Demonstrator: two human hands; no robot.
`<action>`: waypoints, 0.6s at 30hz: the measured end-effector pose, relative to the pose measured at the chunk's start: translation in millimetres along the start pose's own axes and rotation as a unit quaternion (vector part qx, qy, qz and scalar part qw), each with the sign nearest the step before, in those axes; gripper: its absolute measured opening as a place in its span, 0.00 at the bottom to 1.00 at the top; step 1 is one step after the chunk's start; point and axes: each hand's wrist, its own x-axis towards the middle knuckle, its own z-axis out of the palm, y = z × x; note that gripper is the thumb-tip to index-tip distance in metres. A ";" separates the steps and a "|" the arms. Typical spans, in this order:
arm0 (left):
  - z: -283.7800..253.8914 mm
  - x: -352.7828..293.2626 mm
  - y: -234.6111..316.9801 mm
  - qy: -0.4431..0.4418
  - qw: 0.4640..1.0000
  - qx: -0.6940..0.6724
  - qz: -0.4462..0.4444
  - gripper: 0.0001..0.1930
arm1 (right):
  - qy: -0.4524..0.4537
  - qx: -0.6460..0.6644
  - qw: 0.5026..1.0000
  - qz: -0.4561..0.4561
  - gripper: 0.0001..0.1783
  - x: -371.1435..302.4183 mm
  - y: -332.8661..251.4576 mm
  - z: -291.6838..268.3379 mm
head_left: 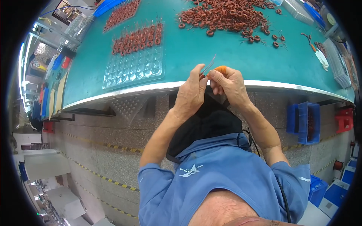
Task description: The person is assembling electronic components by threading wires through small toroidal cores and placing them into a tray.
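My left hand (191, 92) and my right hand (230, 83) meet at the front edge of the green table (226, 56). The left fingers pinch a small copper coil (202, 75) whose thin wire leads (209, 64) stick up and away. My right hand grips an orange-handled tool (220, 69) right beside the coil. A clear plastic blister tray (134, 67) lies to the left, its far rows filled with several copper coils (137, 38). A big loose heap of coils (222, 17) lies at the far side of the table.
A second tray of coils (121, 14) sits at the far left. An orange-handled tool (313, 48) and a white piece lie at the right. Clear trays (337, 62) line the right edge. Blue bins (307, 122) and a red stool (344, 119) stand on the floor.
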 end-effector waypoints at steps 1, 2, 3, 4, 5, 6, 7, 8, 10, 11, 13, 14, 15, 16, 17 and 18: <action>-6.2 1.6 0.0 -0.031 0.997 0.031 0.062 0.15 | -0.012 0.017 1.000 0.006 0.15 -0.9 -0.4 -2.2; -13.9 2.8 0.8 -0.060 0.989 0.062 0.123 0.14 | -0.014 0.017 1.000 0.009 0.15 -1.2 -2.5 -4.3; -21.3 6.4 3.9 -0.095 0.986 0.051 0.126 0.16 | -0.041 0.040 0.997 0.043 0.15 -0.4 -5.6 -7.7; -29.5 8.2 9.3 -0.094 0.987 0.051 0.123 0.16 | -0.069 0.064 0.992 0.079 0.14 0.0 -6.3 -11.1; -37.6 13.1 16.5 -0.155 0.981 0.057 0.101 0.16 | -0.077 0.053 0.992 0.087 0.15 2.1 -8.0 -13.5; -42.2 15.1 20.4 -0.216 0.971 0.062 0.078 0.16 | -0.077 0.053 0.992 0.088 0.15 0.7 -8.2 -13.5; -42.8 14.3 20.4 -0.216 0.972 0.063 0.073 0.15 | -0.056 0.008 0.996 0.070 0.14 -2.6 -8.2 -13.0; -42.7 15.4 21.0 -0.215 0.972 0.064 0.071 0.15 | -0.035 -0.037 0.997 0.049 0.12 -3.5 -10.1 -9.6; -35.9 14.9 20.7 -0.176 0.980 0.070 0.056 0.14 | 0.021 -0.102 0.994 -0.014 0.12 -10.5 -11.0 0.9; -34.6 14.3 22.4 -0.176 0.980 0.074 0.057 0.14 | 0.076 -0.162 0.980 -0.083 0.12 -13.9 -12.8 7.1; -28.4 13.1 21.0 -0.138 0.978 -0.140 -0.063 0.14 | 0.095 -0.168 0.972 -0.133 0.12 -11.4 -15.8 10.1; -24.0 12.2 17.6 -0.136 0.979 -0.139 -0.063 0.14 | 0.088 -0.126 0.983 -0.103 0.12 -6.3 -19.5 9.5; -14.8 12.5 13.3 -0.118 0.950 -0.285 -0.048 0.14 | 0.034 -0.034 0.998 -0.042 0.12 1.8 -20.0 0.1; -8.6 14.3 10.4 -0.097 0.901 -0.423 -0.030 0.14 | 0.032 -0.035 0.998 -0.045 0.12 5.5 -19.7 -0.9; -6.8 9.4 7.8 -0.084 0.899 -0.429 -0.025 0.13 | 0.019 -0.016 0.999 -0.035 0.13 7.4 -15.8 2.0; -9.6 8.3 5.8 -0.078 0.902 -0.425 -0.024 0.13 | 0.004 0.004 1.000 -0.027 0.13 10.6 -15.1 6.2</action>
